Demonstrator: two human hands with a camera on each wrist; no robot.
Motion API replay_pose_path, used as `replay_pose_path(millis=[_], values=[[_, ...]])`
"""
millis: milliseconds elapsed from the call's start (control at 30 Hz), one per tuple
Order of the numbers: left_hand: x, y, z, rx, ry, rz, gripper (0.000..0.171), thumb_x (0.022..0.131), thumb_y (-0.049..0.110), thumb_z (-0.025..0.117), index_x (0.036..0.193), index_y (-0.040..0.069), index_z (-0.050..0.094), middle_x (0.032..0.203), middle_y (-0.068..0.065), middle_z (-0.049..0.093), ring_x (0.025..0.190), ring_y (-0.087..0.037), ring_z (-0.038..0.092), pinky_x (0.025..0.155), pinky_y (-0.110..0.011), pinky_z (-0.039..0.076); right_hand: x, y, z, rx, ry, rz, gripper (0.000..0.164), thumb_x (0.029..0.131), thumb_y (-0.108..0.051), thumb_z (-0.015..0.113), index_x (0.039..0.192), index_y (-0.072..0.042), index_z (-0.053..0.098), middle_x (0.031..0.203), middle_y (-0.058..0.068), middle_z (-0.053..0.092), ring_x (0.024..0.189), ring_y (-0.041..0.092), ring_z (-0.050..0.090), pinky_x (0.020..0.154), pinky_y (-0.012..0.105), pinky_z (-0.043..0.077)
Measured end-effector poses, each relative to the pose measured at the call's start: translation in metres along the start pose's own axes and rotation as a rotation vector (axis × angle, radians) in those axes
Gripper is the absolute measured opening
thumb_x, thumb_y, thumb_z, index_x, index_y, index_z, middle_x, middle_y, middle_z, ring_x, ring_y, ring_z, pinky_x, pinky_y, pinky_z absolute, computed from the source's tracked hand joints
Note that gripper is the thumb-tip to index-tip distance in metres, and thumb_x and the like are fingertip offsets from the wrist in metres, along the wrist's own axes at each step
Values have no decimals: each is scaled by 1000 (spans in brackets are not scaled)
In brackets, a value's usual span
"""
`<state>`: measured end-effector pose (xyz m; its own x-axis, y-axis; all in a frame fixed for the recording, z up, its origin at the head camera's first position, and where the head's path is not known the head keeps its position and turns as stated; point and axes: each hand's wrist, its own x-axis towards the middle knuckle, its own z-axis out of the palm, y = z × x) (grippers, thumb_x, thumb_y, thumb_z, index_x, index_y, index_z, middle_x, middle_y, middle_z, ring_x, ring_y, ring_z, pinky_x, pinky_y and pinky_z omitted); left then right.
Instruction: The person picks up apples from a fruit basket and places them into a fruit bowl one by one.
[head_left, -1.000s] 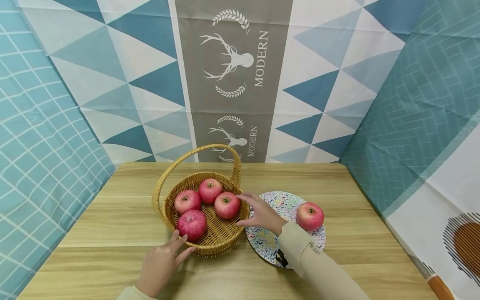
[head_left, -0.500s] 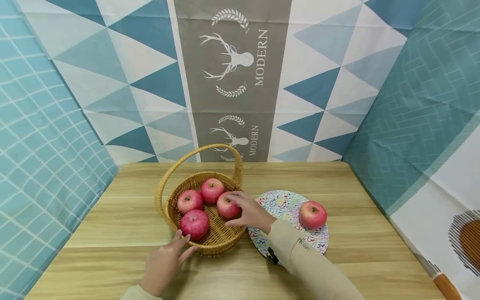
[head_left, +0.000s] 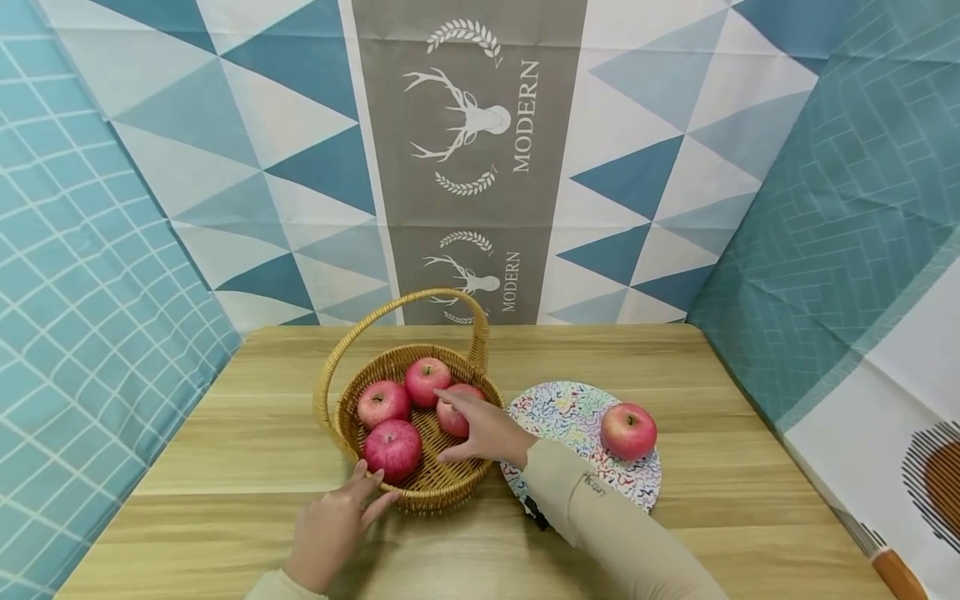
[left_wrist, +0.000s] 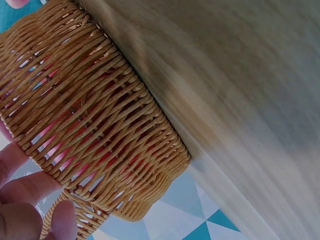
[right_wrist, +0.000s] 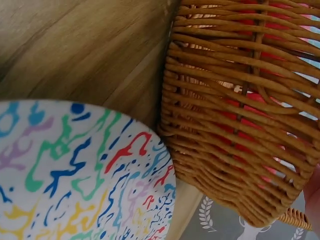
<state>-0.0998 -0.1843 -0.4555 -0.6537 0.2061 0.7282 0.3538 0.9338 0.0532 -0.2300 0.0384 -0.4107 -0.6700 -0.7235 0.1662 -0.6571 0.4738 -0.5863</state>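
Observation:
A wicker basket (head_left: 442, 498) with a tall handle holds several apples. My left hand (head_left: 326, 529) grips the basket's near-left rim, close to a deep pink apple (head_left: 392, 450); in the left wrist view its fingers (left_wrist: 32, 187) lie at the woven rim. My right hand (head_left: 491, 429) reaches over the basket's right rim with fingers and thumb spread. It partly covers the right-hand apple (head_left: 452, 417) in this view. Another apple (head_left: 428, 380) sits at the back and one more apple (head_left: 383, 404) on the left.
Right of the basket lies a round board (head_left: 558, 408) with a colourful squiggle pattern, and a single apple (head_left: 629, 432) sits on it. The right sleeve (head_left: 592, 500) crosses its near side. Both rest on a wooden table (head_left: 225, 467) with patterned cloth behind.
My right hand has moved left from the basket's right rim to over the right-hand apple, covering more of it. My left hand stays at the rim.

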Motion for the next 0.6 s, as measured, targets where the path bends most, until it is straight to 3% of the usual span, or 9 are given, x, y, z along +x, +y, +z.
replay_pose_path(millis=[333, 600], values=[[1, 0, 1, 24, -24, 0, 61, 92, 62, 43, 90, 10, 76, 92, -20, 71, 28, -19, 46, 27, -22, 26, 8, -9, 3, -31, -19, -50, 96, 75, -38, 83, 150, -9, 31, 143, 10, 48, 125, 23, 49, 101, 37, 42], [1, 0, 1, 31, -6, 8, 71, 94, 64, 31, 90, 8, 75, 91, -23, 70, 26, -18, 42, 26, -21, 23, 15, -20, 12, 1, -30, -67, 94, 75, -34, 84, 149, -9, 32, 144, 7, 46, 121, 17, 52, 100, 31, 42]])
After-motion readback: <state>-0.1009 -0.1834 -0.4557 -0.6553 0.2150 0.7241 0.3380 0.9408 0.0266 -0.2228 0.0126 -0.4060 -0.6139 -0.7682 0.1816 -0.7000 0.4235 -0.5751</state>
